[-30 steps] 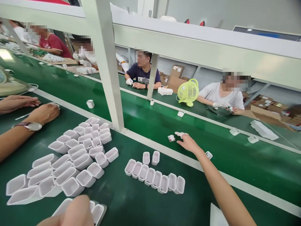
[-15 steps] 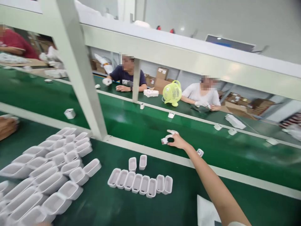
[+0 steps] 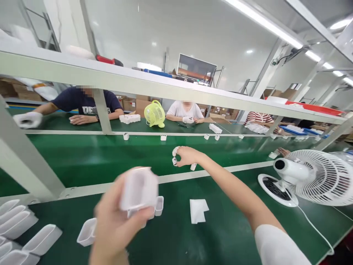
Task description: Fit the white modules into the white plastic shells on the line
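My left hand point(image 3: 110, 217) is closed around a white plastic box point(image 3: 140, 187), raised close to the camera and blurred by motion. Behind it, partly hidden, stand more white open-topped boxes point(image 3: 159, 206) on the green tabletop. My right hand point(image 3: 187, 156) reaches over the green conveyor belt. Its thumb and a white-covered finger curl onto a small white box point(image 3: 174, 161) with a dark marking or opening. Beside the right wrist, another small white box point(image 3: 193, 166) is partly visible. One loose white box point(image 3: 87, 232) lies left of my left hand.
Several white boxes point(image 3: 16, 222) cluster at the lower left. A white sheet point(image 3: 198, 211) lies mid-table; a white fan point(image 3: 317, 176) stands right. Metal posts and a shelf beam point(image 3: 165, 86) cross the view. Co-workers sit beyond the belt near a yellow-green fan point(image 3: 154, 113).
The view has swung right and up, bringing the white fan in. My left hand has come up with a white box. My right hand stays over the belt.
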A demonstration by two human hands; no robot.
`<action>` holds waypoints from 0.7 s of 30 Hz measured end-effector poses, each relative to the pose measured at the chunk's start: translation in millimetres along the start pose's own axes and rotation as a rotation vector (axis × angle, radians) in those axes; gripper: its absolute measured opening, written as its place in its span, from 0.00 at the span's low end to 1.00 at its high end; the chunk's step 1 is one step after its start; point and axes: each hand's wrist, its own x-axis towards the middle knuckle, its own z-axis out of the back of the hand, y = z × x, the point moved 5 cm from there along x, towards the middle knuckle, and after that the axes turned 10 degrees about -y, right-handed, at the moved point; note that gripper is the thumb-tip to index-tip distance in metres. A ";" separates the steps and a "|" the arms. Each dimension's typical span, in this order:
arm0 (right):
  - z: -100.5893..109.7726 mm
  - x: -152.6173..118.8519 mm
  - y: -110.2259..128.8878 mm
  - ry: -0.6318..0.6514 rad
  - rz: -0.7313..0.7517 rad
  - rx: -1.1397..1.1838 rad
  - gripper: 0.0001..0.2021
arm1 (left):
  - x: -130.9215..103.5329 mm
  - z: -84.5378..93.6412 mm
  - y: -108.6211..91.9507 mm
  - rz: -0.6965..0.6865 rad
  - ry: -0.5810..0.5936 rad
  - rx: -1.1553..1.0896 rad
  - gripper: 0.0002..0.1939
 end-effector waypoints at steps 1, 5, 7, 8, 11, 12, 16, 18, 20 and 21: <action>21.7 -14.5 8.7 -0.043 0.025 0.044 0.13 | 2.8 -15.2 -7.6 -0.116 0.111 0.063 0.22; 103.3 -82.5 47.6 -0.238 0.134 0.197 0.17 | 2.0 -60.7 -29.6 -0.298 0.377 0.227 0.21; 132.7 -119.6 65.1 -0.369 0.155 0.304 0.19 | -2.5 -68.8 -38.5 -0.315 0.379 0.214 0.22; 142.0 -137.7 72.7 -0.427 0.159 0.337 0.21 | -5.1 -70.2 -42.0 -0.327 0.371 0.221 0.23; 151.2 -185.9 90.3 -0.587 0.207 0.367 0.26 | -10.8 -68.2 -50.3 -0.350 0.344 0.250 0.26; 149.3 -199.1 93.7 -0.635 0.232 0.357 0.27 | -12.0 -66.8 -53.4 -0.356 0.343 0.253 0.26; 128.9 -232.7 93.5 -0.755 0.278 0.353 0.30 | -15.7 -62.6 -72.4 -0.431 0.318 0.258 0.21; 118.5 -239.2 90.7 -0.791 0.285 0.388 0.30 | -18.0 -62.0 -82.4 -0.476 0.295 0.262 0.19; 110.4 -240.8 90.3 -0.809 0.302 0.426 0.31 | -20.3 -62.2 -89.0 -0.496 0.283 0.268 0.17; 107.4 -240.3 90.9 -0.809 0.311 0.441 0.31 | -21.3 -62.5 -90.9 -0.498 0.282 0.271 0.16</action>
